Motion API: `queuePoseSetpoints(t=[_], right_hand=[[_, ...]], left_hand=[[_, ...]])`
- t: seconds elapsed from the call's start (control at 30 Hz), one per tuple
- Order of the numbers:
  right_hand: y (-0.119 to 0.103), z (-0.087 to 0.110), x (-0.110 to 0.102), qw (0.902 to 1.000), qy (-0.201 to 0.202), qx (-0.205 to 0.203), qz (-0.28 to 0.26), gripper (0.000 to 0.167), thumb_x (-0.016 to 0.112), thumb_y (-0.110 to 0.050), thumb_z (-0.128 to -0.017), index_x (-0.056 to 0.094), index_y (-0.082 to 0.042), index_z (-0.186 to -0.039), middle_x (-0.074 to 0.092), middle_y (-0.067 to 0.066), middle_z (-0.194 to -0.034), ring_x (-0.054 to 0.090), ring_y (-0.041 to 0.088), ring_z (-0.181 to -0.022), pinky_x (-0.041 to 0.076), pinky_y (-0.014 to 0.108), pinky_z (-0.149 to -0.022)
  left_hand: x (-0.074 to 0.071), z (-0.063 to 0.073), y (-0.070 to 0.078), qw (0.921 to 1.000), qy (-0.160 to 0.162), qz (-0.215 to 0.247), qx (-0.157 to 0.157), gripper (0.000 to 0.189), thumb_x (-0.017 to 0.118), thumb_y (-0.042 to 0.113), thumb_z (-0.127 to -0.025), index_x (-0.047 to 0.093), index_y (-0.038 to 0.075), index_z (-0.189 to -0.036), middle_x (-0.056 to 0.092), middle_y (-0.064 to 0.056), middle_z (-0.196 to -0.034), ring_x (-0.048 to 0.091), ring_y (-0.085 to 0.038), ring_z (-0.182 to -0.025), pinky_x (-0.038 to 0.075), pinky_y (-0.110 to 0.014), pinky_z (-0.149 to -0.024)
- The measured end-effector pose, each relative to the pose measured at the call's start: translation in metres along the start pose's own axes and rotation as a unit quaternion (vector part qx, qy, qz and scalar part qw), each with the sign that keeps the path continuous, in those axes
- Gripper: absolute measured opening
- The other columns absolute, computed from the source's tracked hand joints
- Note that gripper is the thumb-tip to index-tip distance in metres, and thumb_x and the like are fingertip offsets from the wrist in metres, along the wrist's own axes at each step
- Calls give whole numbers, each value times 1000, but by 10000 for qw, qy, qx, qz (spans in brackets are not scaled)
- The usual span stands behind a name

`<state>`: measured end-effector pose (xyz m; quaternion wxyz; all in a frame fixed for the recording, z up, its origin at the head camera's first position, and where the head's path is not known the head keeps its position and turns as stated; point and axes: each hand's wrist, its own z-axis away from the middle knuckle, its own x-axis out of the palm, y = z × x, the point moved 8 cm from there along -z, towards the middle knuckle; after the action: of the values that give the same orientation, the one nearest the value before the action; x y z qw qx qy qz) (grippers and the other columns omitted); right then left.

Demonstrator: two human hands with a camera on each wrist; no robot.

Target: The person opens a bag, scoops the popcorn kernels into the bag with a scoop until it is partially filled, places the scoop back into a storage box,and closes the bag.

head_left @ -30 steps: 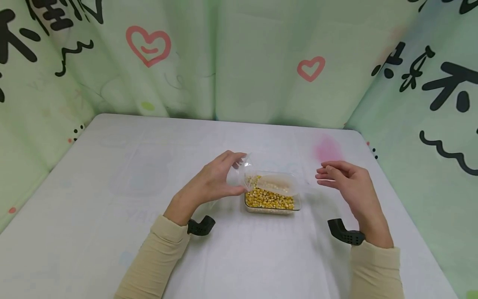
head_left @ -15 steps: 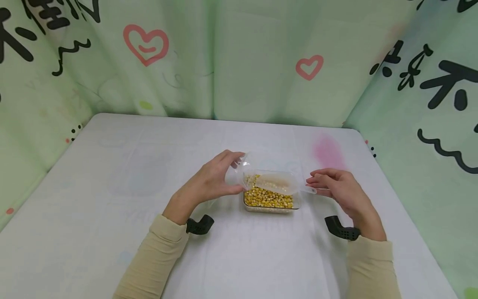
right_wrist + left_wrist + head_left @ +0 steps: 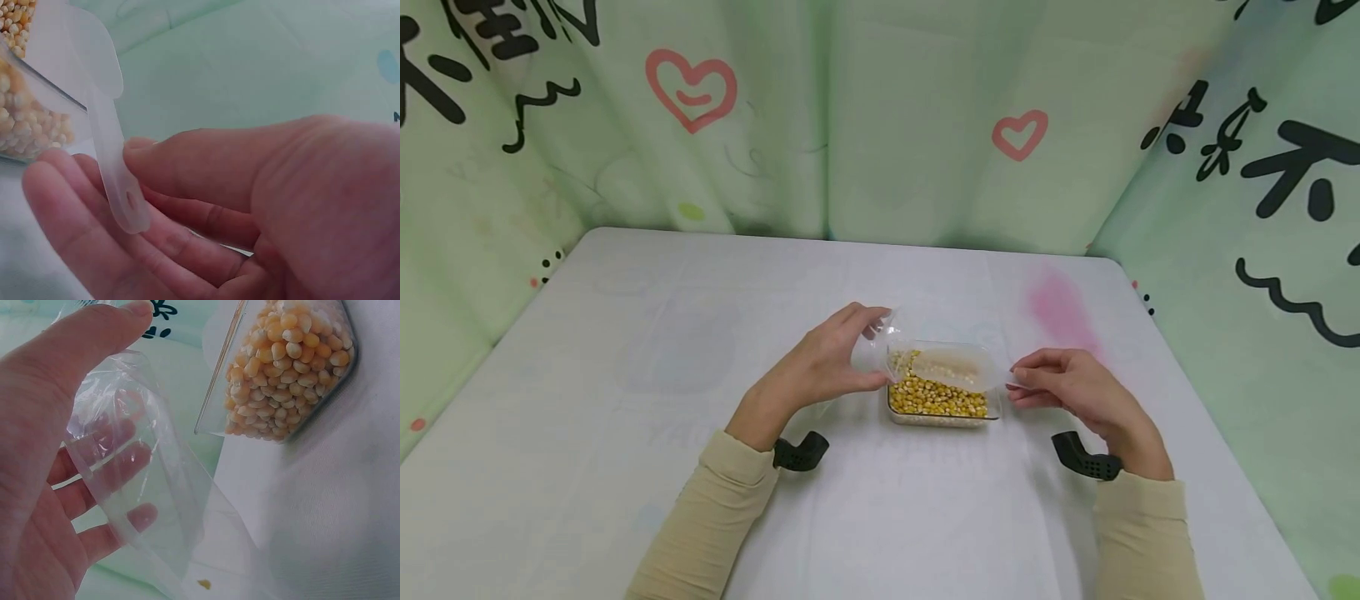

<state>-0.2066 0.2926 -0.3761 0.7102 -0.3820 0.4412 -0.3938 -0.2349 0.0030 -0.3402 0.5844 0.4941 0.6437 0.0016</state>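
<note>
The translucent plastic scoop point(image 3: 953, 367) lies across the upper part of a glass container point(image 3: 943, 422) right of centre in the head frame, its bowl above the corn kernels point(image 3: 934, 400) and its handle pointing right. The container stands on the white-covered desk point(image 3: 587, 417). In the right wrist frame the handle runs down from the upper left, and the right hand point(image 3: 1075, 387) pinches it between thumb and fingers, close to the slot at its end. The scoop looks light and fairly stiff, with a smooth surface that may slip or roll. The handle is the natural hold; gripping nearer the bowl would probably give better control over a load, since a pinch at the tip lets weight twist it.

At the left side of the container, the left hand point(image 3: 831, 358) holds a clear plastic bag point(image 3: 169, 481), thumb and fingers curved widely around it. 3 fingertips show through the film in the left wrist frame; how firmly they grip, the pictures cannot tell. The bag looks thin, limp and slick, likely to crumple, so its upper edge is best held spread from 2 sides. The filled container is probably the heaviest thing here, its glass rigid but breakable, best steadied by the side walls.
</note>
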Motion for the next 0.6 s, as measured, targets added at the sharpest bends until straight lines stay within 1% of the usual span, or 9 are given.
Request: queuePoseSetpoints(t=[0.1, 0.23, 0.27, 0.33, 0.4, 0.5, 0.6], right_hand=[[-3, 1, -4, 9998, 142, -111, -33, 43, 62, -19, -98, 51, 15, -123, 72, 12, -102, 75, 17, -89, 59, 30, -83], [-6, 3, -8, 9991, 305, -205, -211, 45, 60, -20, -99, 49, 14, -127, 71, 5, -101, 75, 16, -90, 58, 30, -85], [-7, 4, -8, 9988, 343, -221, -281, 46, 60, -21, -99, 48, 14, -127, 71, 3, -101, 75, 16, -91, 58, 29, -85], [-9, 5, -10, 9966, 406, -342, -624, 43, 62, -21, -99, 51, 11, -124, 70, 2, -101, 75, 16, -91, 58, 30, -85], [-13, 7, -12, 9920, 416, -539, -1064, 35, 63, -19, -98, 55, 7, -120, 70, 3, -101, 75, 16, -91, 57, 30, -85], [-18, 9, -12, 9794, 315, -911, -1775, 19, 62, -12, -98, 62, 0, -113, 71, 4, -100, 75, 18, -91, 57, 31, -85], [-22, 9, -9, 9728, 248, -1095, -2025, 17, 60, -9, -98, 64, -1, -113, 71, 4, -103, 75, 20, -92, 57, 32, -86]], left_hand=[[0, 0, -1, 10000, 5, 0, -13, 76, 85, 28, -76, 50, 8, -141, 58, -1, -117, 58, -15, -109, 53, -35, -91], [0, 1, -1, 10000, -13, 3, -55, 76, 84, 26, -76, 50, 8, -141, 58, -1, -117, 58, -16, -109, 53, -35, -91], [0, 1, -1, 10000, -16, 3, -55, 76, 84, 26, -76, 50, 8, -141, 58, -2, -117, 58, -16, -109, 53, -36, -91], [-1, 1, -1, 10000, -29, 0, -60, 76, 84, 26, -76, 49, 8, -141, 58, -2, -117, 58, -16, -109, 53, -35, -91], [-1, 1, -1, 10000, -32, -3, -60, 76, 85, 27, -76, 49, 8, -141, 58, -2, -117, 58, -16, -109, 53, -36, -92], [-2, 1, -1, 10000, -25, -3, -51, 76, 84, 27, -76, 49, 9, -141, 58, -1, -117, 58, -16, -109, 53, -35, -93], [-2, 0, 0, 10000, -19, -5, -42, 75, 84, 27, -76, 49, 9, -141, 58, -1, -117, 58, -15, -109, 53, -35, -93]])
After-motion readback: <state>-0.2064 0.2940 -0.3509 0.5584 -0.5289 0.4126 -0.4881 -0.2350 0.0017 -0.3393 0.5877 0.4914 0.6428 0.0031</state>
